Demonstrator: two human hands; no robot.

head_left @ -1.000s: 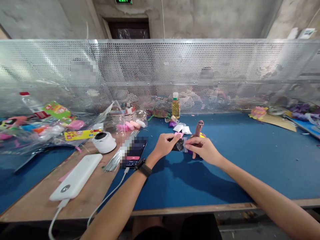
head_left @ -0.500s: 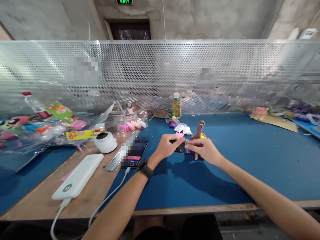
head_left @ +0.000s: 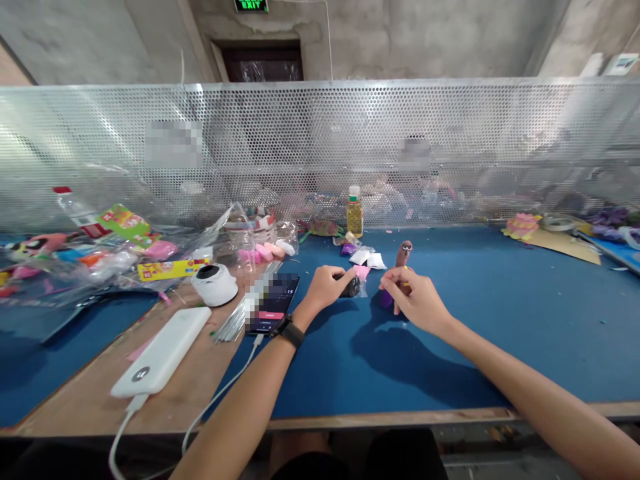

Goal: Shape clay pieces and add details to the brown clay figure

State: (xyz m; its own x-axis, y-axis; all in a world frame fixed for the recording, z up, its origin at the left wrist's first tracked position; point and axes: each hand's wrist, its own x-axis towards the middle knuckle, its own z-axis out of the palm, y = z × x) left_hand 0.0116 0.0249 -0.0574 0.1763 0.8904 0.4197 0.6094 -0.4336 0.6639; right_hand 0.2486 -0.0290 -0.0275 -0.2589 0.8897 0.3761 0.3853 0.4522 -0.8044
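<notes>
In the head view my left hand point(head_left: 326, 292) is closed on a small black packet point(head_left: 353, 287) that looks like modelling clay in clear wrap. To its right, my right hand point(head_left: 421, 304) has thumb and forefinger pressed together; whatever they may pinch is too small to make out. Just behind that hand stands a brown long-necked clay figure point(head_left: 405, 253) with eyes and a purple part point(head_left: 386, 299) low down, partly hidden by the fingers. A pink packet point(head_left: 363, 272) lies beyond the black one, close to several white packets point(head_left: 369, 259).
A phone point(head_left: 274, 303) on a cable, a white power bank point(head_left: 163, 352) and a white camera-like device point(head_left: 215, 284) are at left. A bottle of yellow liquid point(head_left: 355, 215) stands by the perforated metal screen point(head_left: 300, 147). Bagged clay items point(head_left: 105, 257) crowd the far left.
My hands have drawn apart from the black packet they both held. It stays in my left hand, while my right hand has moved a little to the right.
</notes>
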